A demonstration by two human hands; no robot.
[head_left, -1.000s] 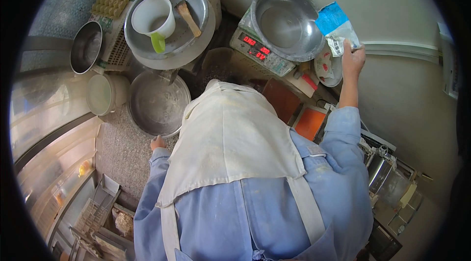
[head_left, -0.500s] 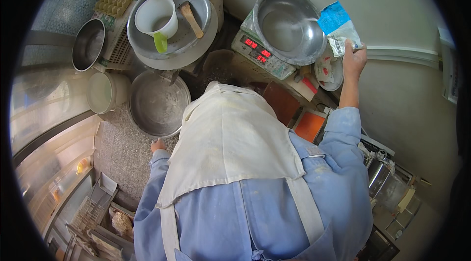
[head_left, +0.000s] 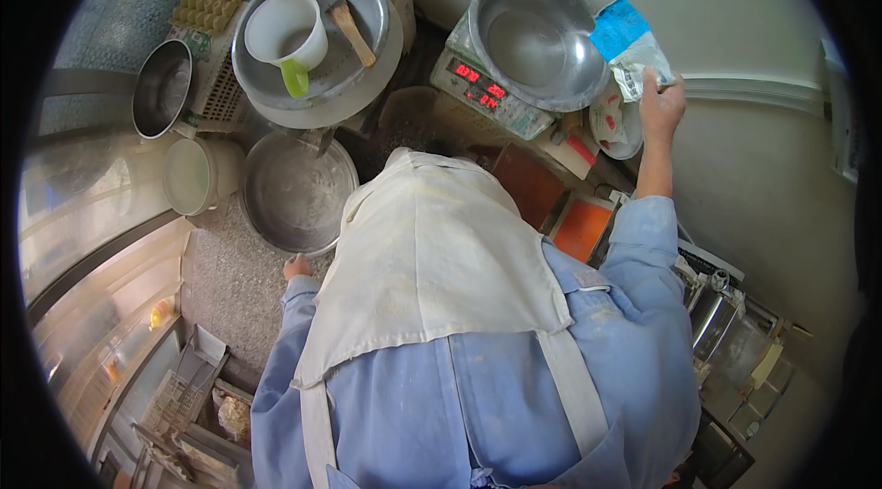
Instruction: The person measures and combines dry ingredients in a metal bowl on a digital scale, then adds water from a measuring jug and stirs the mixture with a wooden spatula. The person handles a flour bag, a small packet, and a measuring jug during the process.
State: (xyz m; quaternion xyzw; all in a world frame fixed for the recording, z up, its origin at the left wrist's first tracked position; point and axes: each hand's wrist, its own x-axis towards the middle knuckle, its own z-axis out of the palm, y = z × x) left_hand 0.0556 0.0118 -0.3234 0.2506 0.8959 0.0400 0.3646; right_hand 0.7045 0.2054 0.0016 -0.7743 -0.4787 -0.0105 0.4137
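Packet (head_left: 629, 46) is sitting clamped in right hand (head_left: 661, 108), weighing seemingly underway, next needing steady tipping; left hand (head_left: 297, 267) showing unclear grip.

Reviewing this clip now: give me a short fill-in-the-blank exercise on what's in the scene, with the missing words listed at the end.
The person's ____ hand holds a packet.
The digits on the scale glow in the colour ____.
The jug's handle is coloured ____.
In the picture, the jug stands to the ____ of the wooden tool.
Missing words: right; red; green; left.
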